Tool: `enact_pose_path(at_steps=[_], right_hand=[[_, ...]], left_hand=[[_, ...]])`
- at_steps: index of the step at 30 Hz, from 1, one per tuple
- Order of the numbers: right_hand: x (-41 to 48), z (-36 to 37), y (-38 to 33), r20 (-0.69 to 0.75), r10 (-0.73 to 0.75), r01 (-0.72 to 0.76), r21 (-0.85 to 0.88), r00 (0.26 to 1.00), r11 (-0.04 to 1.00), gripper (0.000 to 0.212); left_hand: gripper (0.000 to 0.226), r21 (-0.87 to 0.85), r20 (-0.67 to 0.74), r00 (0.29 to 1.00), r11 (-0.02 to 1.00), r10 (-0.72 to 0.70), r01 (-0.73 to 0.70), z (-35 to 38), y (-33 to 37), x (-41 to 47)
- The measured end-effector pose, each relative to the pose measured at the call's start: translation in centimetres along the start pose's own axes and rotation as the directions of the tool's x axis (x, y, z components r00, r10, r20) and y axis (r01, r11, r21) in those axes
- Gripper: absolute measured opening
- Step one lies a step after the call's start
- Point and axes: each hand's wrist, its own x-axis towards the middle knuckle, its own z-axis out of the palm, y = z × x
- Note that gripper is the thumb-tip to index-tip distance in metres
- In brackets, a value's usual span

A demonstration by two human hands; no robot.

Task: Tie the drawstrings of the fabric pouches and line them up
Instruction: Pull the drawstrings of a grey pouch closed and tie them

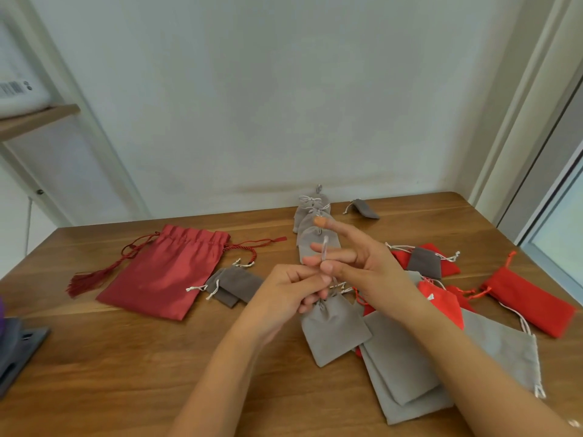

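Observation:
A small light grey pouch (334,329) hangs from my hands above the wooden table (126,373). My left hand (287,294) pinches its gathered neck. My right hand (356,263) holds the pale drawstring (324,252) upright between thumb and fingers, with the forefinger stretched out. Behind my hands a row of small grey pouches (310,216) with tied strings runs away toward the wall. Loose pouches lie to the right: larger grey pouches (407,373) and several red pouches (530,305).
A big dark red pouch (164,272) with a tassel cord lies at the left, two brown-grey pouches (233,285) beside it. One dark grey pouch (366,208) rests near the wall. A dark grey object (19,351) sits at the table's left edge.

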Motion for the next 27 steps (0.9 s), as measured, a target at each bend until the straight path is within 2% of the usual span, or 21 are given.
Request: enact_pose_path(at_steps=[3, 6, 9, 13, 18, 20, 23, 27], right_hand=[[0.0, 0.0, 0.0, 0.008, 0.007, -0.007, -0.024, 1.0, 1.0, 0.059], [0.1, -0.2, -0.1, 0.014, 0.03, -0.03, -0.039, 0.999, 0.999, 0.053], [0.1, -0.7, -0.4, -0.011, 0.053, -0.054, -0.025, 0.999, 0.998, 0.043], [-0.1, -1.2, -0.1, -0.064, 0.014, -0.03, -0.252, 0.998, 0.967, 0.034], [-0.1, -1.5, 0.4, -0.093, -0.188, 0.128, -0.445, 0.978, 0.886, 0.021], [0.0, -1.6, 0.4, -0.126, -0.222, 0.154, -0.403, 0.967, 0.902, 0.015], [0.1, -2.0, -0.2, -0.19, -0.192, 0.143, -0.244, 0.963, 0.959, 0.016], [-0.1, -2.5, -0.9, -0.142, -0.165, 0.137, -0.191, 0.976, 0.972, 0.017]], left_hand=[[0.019, 0.047, 0.029, 0.999, 0.998, 0.042, -0.044, 0.2, 0.2, -0.2], [0.017, 0.076, -0.093, 0.994, 0.996, 0.061, -0.054, 0.6, 0.3, -0.1], [0.03, -0.015, -0.165, 0.985, 0.998, 0.055, -0.058, 0.5, 0.3, 0.0], [0.044, -0.006, -0.18, 0.981, 0.997, 0.071, -0.074, 0.1, 0.3, 0.0], [0.037, 0.003, -0.151, 0.983, 0.995, 0.102, -0.103, 0.4, 0.3, 0.0], [0.033, -0.047, -0.159, 0.984, 0.995, 0.083, -0.092, 0.5, 0.2, 0.1], [0.026, -0.213, -0.198, 0.98, 0.976, -0.006, -0.037, 0.2, 0.2, 0.3], [0.013, -0.388, -0.199, 0.978, 0.921, -0.063, -0.019, -0.2, 0.5, 0.2]])
